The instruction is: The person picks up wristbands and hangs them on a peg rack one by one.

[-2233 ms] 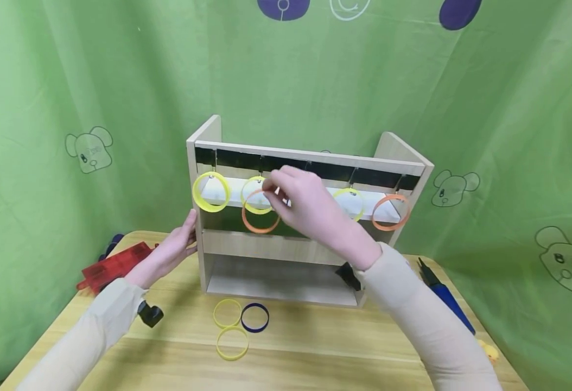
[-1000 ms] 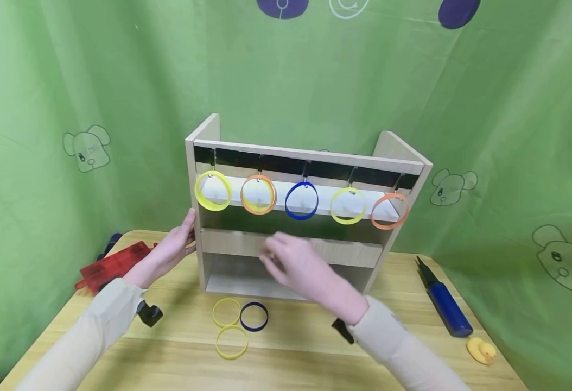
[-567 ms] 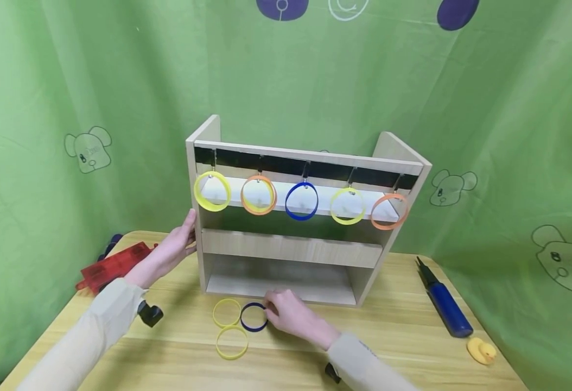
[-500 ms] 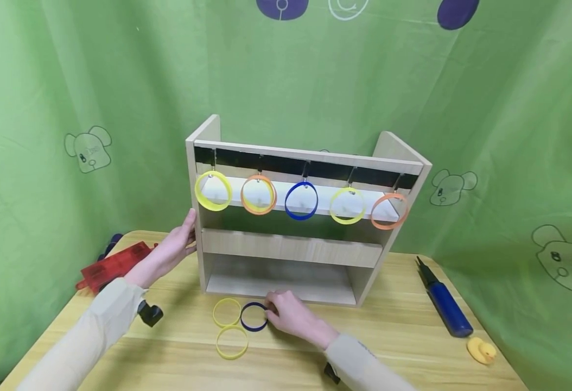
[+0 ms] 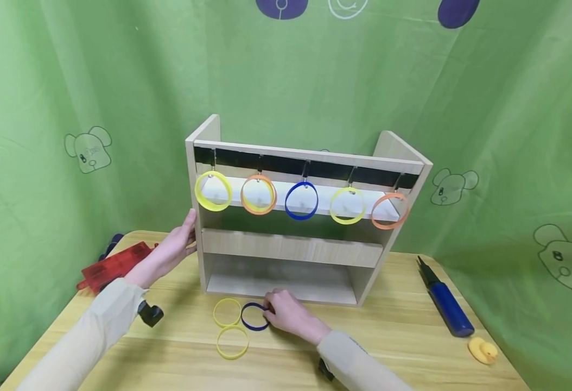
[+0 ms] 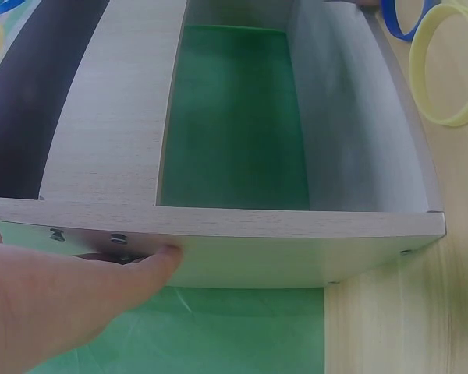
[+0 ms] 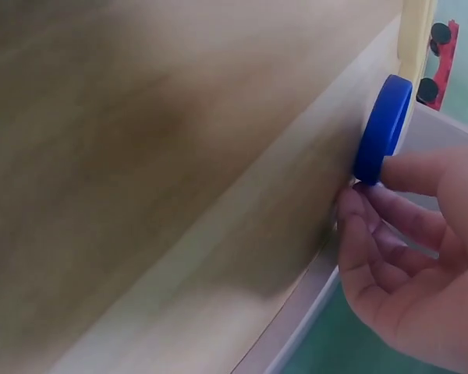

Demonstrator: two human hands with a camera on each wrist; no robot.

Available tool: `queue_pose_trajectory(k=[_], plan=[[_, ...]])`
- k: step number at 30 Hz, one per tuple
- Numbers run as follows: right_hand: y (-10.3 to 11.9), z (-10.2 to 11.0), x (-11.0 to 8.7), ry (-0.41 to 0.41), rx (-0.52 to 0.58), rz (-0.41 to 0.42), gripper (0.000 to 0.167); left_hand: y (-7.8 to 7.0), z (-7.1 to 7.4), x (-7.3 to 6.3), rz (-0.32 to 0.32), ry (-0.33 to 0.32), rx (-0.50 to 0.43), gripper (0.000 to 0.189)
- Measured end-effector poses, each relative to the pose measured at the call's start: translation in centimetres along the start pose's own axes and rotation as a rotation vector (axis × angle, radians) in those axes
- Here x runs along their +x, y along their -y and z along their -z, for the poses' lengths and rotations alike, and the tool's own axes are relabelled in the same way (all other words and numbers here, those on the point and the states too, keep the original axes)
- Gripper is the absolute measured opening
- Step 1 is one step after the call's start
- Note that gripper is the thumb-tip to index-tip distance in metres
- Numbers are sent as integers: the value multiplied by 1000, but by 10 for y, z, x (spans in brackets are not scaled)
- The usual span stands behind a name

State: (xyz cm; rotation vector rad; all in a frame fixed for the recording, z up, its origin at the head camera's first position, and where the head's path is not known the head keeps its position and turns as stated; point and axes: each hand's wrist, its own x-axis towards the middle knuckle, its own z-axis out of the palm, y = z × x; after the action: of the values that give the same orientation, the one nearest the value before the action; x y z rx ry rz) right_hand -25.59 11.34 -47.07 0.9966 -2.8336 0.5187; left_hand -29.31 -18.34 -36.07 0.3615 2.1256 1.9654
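Observation:
At the table's middle, my right hand (image 5: 290,314) pinches the near right edge of a dark blue ring (image 5: 254,316). In the right wrist view, thumb and fingertips meet at the rim of the blue ring (image 7: 384,128), low by the wooden surface. Two yellow rings (image 5: 227,313) lie to its left, one in front of the other. My left hand (image 5: 171,250) rests against the left side panel of a small wooden shelf (image 5: 291,247), holding nothing. In the left wrist view, the left hand (image 6: 86,292) lays its extended thumb along that panel.
Rings hang from hooks on the shelf's black strip (image 5: 286,165): yellow (image 5: 213,206), orange over yellow, blue (image 5: 302,216), yellow and orange. A red toy (image 5: 117,266) lies at left; a blue hand pump (image 5: 449,309) and a yellow duck (image 5: 482,350) at right. Green curtain surrounds the table.
My right hand hung an orange ring over the yellow one on the second hook, then came down to the blue ring on the table. The left hand has stayed at the shelf's side.

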Motion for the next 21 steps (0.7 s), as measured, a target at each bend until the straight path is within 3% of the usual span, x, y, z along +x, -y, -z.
queue_pose_trajectory(k=[6, 11, 16, 21], plan=[[-1, 9, -3, -2, 22, -3, 5, 0, 0, 0, 0, -2, -3, 91], [-1, 23, -7, -75, 31, 53, 5, 0, -1, -1, 2, -3, -7, 92], [0, 49, -9, -160, 6, 115, 6, 0, -2, 0, -9, -4, -23, 90], [8, 88, -11, -212, -22, 125, 6, -1, -1, -1, -16, -5, -23, 89]])
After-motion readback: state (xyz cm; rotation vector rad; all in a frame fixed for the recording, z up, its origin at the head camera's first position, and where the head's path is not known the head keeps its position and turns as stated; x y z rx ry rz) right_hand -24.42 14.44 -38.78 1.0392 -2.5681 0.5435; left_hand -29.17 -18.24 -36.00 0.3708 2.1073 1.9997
